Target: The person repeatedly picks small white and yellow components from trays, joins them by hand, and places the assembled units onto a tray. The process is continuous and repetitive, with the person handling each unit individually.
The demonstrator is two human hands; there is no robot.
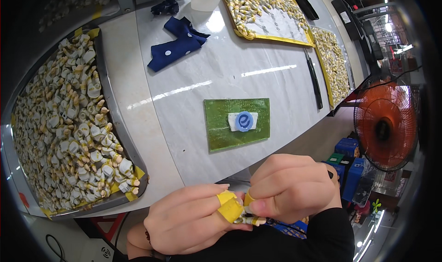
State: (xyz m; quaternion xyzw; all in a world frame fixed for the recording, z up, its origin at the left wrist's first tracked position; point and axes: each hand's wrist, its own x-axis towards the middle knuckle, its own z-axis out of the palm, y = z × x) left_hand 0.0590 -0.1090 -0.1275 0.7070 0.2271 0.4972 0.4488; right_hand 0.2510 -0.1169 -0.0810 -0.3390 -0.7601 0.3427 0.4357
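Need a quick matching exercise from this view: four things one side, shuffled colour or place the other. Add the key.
Column one:
1. Fan
2. Cloth
3. Rectangular slab
4. Small piece

Column two:
A. Dark blue with white dots
B. Between the left hand and the right hand
C. Orange, at the right side of the picture
D. Green, with a light-blue round piece above it

Pairs: 1-C, 2-A, 3-D, 4-B
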